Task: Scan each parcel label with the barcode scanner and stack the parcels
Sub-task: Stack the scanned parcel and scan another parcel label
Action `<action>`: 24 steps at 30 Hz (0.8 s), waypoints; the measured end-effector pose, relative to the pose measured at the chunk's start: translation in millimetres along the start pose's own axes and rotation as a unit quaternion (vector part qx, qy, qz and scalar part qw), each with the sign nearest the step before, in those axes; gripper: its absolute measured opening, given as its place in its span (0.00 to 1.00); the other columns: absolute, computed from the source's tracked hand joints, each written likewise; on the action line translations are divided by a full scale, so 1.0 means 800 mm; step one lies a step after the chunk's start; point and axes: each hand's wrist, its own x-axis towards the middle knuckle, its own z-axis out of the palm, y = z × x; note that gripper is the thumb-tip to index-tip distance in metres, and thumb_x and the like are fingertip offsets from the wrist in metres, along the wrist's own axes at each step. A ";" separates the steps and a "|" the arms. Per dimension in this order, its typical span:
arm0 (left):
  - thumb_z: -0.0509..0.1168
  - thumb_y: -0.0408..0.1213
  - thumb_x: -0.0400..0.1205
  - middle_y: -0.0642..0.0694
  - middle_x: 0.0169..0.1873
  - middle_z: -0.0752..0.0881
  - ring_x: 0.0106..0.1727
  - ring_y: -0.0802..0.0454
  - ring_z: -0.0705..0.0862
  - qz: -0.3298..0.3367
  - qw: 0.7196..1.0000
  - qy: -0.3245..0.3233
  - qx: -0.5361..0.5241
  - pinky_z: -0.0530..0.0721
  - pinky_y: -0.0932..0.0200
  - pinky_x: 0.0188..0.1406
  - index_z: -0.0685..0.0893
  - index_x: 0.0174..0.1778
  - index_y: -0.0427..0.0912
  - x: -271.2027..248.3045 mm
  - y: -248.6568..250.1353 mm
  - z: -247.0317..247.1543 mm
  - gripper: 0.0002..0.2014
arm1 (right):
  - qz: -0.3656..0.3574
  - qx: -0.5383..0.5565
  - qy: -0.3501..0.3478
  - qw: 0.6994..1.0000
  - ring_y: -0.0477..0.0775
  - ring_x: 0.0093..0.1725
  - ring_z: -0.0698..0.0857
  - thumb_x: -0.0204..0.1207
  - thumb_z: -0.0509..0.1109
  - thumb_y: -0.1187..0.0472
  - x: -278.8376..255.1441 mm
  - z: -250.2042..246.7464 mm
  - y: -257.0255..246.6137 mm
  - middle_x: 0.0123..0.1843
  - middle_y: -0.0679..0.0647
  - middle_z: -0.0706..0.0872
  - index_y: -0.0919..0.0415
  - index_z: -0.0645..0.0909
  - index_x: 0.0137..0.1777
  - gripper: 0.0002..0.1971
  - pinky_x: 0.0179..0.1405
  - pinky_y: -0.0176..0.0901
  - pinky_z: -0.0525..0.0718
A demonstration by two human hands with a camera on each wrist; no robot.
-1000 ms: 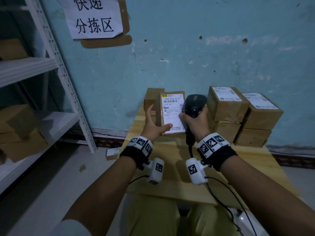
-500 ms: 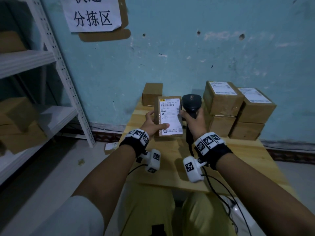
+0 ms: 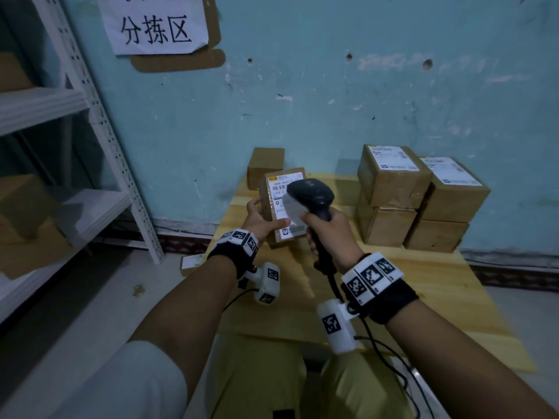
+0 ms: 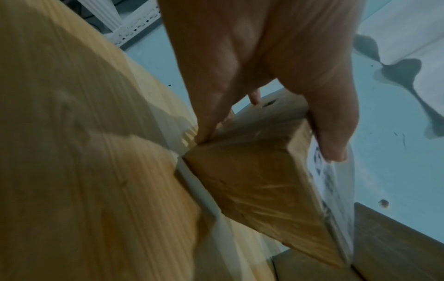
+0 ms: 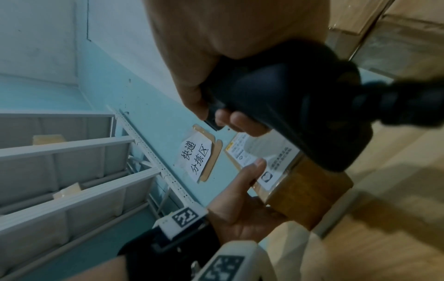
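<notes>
My left hand (image 3: 262, 217) grips a small brown parcel (image 3: 276, 192) tilted up above the wooden table (image 3: 423, 285), thumb on its white label (image 3: 281, 204). In the left wrist view the parcel (image 4: 252, 182) is held between the thumb and the fingers (image 4: 334, 136). My right hand (image 3: 328, 234) grips the handle of a black barcode scanner (image 3: 311, 192), whose head is over the label and casts a pale light patch on it. The right wrist view shows the scanner (image 5: 300, 106) above the labelled parcel (image 5: 300, 192).
A stack of several labelled parcels (image 3: 420, 198) stands at the table's back right by the blue wall. One small plain box (image 3: 265, 167) sits at the back left. A white shelf rack (image 3: 99, 140) holding boxes is to the left. The scanner cable (image 3: 381, 352) trails down past my lap.
My right hand has swung the scanner head left, over the label. The left hand has closed on the parcel and tilted it.
</notes>
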 end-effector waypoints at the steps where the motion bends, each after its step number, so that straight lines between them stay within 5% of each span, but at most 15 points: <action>1: 0.73 0.25 0.72 0.36 0.73 0.72 0.67 0.41 0.77 0.000 1.000 -0.004 0.002 0.79 0.50 0.59 0.54 0.78 0.44 0.003 0.000 0.001 0.44 | -0.001 -0.013 -0.007 1.000 0.50 0.18 0.71 0.77 0.67 0.61 0.000 0.003 0.001 0.23 0.54 0.75 0.60 0.74 0.36 0.09 0.18 0.38 0.69; 4: 0.74 0.27 0.71 0.36 0.73 0.71 0.69 0.40 0.75 0.001 1.000 -0.009 0.000 0.79 0.51 0.59 0.55 0.78 0.44 0.009 -0.003 0.001 0.44 | -0.001 -0.030 -0.019 0.999 0.50 0.18 0.71 0.77 0.67 0.61 -0.001 0.009 0.004 0.23 0.55 0.75 0.60 0.74 0.36 0.09 0.17 0.37 0.69; 14: 0.77 0.29 0.67 0.37 0.75 0.70 0.71 0.37 0.75 -0.009 1.000 -0.022 -0.020 0.77 0.34 0.67 0.52 0.79 0.50 0.011 -0.006 0.001 0.50 | 0.017 -0.044 -0.036 0.998 0.52 0.20 0.71 0.78 0.65 0.60 -0.002 0.011 0.005 0.23 0.56 0.73 0.61 0.75 0.35 0.10 0.19 0.40 0.70; 24: 0.76 0.29 0.68 0.37 0.75 0.69 0.71 0.37 0.74 -0.005 1.000 -0.022 -0.006 0.77 0.35 0.67 0.52 0.78 0.50 0.012 -0.008 0.003 0.49 | 0.009 -0.035 -0.044 0.998 0.49 0.18 0.72 0.78 0.66 0.60 -0.005 0.007 0.003 0.23 0.54 0.73 0.60 0.75 0.41 0.06 0.17 0.37 0.71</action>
